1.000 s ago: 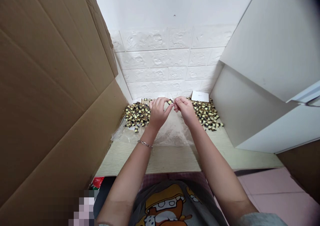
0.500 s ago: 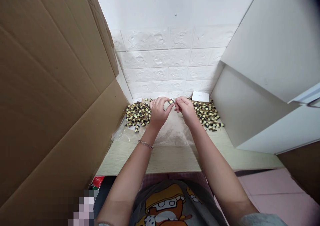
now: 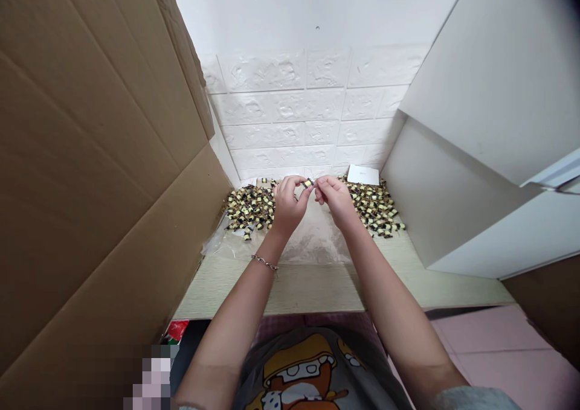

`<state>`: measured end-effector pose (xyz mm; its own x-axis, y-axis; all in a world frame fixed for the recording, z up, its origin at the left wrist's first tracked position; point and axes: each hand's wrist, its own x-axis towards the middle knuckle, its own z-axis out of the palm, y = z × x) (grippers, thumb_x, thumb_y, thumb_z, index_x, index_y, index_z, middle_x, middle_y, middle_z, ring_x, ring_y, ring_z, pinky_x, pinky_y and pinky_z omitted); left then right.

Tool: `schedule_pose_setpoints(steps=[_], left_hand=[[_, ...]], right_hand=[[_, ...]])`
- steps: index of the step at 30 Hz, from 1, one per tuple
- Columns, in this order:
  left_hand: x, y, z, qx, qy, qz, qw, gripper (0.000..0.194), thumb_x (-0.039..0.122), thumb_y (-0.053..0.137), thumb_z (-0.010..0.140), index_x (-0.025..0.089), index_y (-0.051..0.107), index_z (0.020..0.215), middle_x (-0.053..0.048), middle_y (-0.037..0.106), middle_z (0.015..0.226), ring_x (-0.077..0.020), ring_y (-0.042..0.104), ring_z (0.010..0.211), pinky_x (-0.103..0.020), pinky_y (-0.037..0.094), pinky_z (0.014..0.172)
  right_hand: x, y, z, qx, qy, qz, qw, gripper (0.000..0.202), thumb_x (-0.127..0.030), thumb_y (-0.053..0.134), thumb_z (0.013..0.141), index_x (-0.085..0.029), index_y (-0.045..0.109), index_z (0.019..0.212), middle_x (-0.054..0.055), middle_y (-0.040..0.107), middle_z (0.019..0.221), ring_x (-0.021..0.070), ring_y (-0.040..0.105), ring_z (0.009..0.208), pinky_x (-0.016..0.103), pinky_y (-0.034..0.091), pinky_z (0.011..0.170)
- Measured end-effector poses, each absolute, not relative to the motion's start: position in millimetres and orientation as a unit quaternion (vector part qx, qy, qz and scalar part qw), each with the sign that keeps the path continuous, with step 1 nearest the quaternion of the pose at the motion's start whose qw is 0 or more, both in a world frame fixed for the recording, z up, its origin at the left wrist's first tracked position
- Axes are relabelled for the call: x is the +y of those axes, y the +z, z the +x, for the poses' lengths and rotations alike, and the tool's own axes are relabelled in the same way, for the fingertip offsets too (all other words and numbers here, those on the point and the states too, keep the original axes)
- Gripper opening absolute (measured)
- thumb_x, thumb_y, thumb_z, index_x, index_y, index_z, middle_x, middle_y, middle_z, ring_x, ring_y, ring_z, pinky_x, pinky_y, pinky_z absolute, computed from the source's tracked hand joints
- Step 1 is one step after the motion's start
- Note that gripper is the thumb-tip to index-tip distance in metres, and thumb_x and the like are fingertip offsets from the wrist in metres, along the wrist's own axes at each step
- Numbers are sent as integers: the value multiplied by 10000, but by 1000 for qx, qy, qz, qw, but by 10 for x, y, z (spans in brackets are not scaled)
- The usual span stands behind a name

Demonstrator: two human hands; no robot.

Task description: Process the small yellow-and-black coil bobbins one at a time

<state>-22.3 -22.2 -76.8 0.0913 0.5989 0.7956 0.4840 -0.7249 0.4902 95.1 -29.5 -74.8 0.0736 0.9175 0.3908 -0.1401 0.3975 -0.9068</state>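
Between the thumb and fingers of my left hand [image 3: 289, 200] is a small yellow-and-black coil part [image 3: 308, 183], like a little transformer. My right hand [image 3: 333, 197] is beside it, thumb and fingers pinched close to the part's right end. Whatever those right fingertips grip is too small to make out. To the left lies a heap of similar coil parts [image 3: 249, 208]; another heap [image 3: 378, 211] spreads on the right, partly behind my right hand.
A clear plastic sheet [image 3: 312, 241] covers part of the pale wooden table [image 3: 317, 289]. A white card [image 3: 363, 174] stands behind the right heap. Cardboard [image 3: 113, 156] walls off the left, white panels [image 3: 453, 186] the right, and a white brick-patterned wall [image 3: 290, 108] the back.
The coil part has turned slightly in my left fingers. Both hands have shifted only a little, and the heaps look the same.
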Motion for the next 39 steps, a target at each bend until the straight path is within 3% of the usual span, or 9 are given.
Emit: schedule_pose_setpoints(steps=[4,9,12,21,28,33,39], left_hand=[[-174,-797,-198,342,610,698,157,146,273,542,731,171,529,835,-27,554,810,-128,501,781,-258,386,738],[-91,-837,-154,324,638,573,399,216,269,635,625,163,569,801,-10,562,777,-108,508,731,-240,386,695],[-72,-829,-149,295,629,526,490,249,264,656,589,156,573,797,2,563,736,-95,515,695,-234,390,681],[-89,-799,-187,252,578,494,599,228,267,624,616,174,560,814,22,554,685,-72,509,644,-223,393,639],[-85,-848,-212,210,532,498,652,200,298,593,677,189,571,843,-3,569,769,-106,534,738,-274,411,701],[-86,-837,-220,213,532,500,650,184,310,598,676,184,592,810,-1,572,744,-98,529,708,-252,416,675],[-43,-797,-243,250,575,492,605,256,233,692,571,167,619,807,12,600,740,-68,521,683,-192,387,651]], right_hand=[[-302,-748,939,-547,406,-364,635,298,-468,518,715,-177,532,651,-58,428,464,56,362,411,200,282,436],[-315,-739,906,-551,401,-375,628,309,-475,516,709,-175,523,640,-57,426,462,57,355,407,199,271,418],[-318,-744,886,-556,398,-377,624,315,-481,508,711,-177,512,629,-57,422,460,57,355,406,200,271,415],[-321,-753,857,-570,392,-374,618,349,-515,508,696,-178,497,604,-60,414,444,58,349,400,206,278,423],[-320,-767,836,-574,396,-368,615,359,-526,504,694,-179,487,602,-59,408,452,63,356,411,209,281,429],[-311,-782,837,-575,383,-371,620,337,-494,499,715,-179,481,595,-54,407,448,70,358,411,216,286,435],[-320,-796,841,-571,330,-383,647,261,-399,473,761,-170,516,643,-53,411,487,65,358,437,214,286,457]])
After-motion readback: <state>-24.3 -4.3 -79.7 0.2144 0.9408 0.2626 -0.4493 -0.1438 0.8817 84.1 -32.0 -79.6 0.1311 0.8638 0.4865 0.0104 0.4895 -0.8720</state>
